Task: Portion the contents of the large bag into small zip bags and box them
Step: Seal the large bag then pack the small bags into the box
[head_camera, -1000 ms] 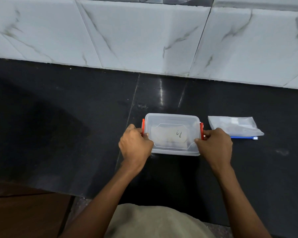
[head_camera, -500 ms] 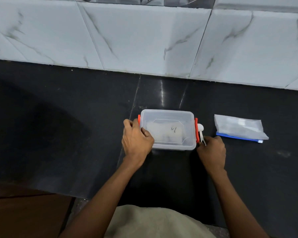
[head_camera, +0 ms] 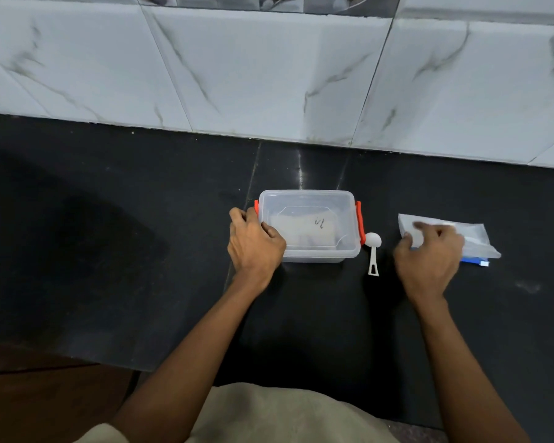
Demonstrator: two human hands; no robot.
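Clear plastic, the lidded box [head_camera: 307, 225] with orange clips sits on the black surface [head_camera: 109, 251], pale contents showing through. Left hand [head_camera: 255, 243] grips its left end. Right hand [head_camera: 429, 260], blurred, fingers curled, touches the bag [head_camera: 474, 238]; a white scoop [head_camera: 373, 251] lies between.

The only writing in view is a short dark handwritten scrawl [head_camera: 319, 222], too small and loose to read, seen through the clear lid of the plastic box [head_camera: 307, 203] on the worktop [head_camera: 141, 251], toward three o'clock of the lid's middle.
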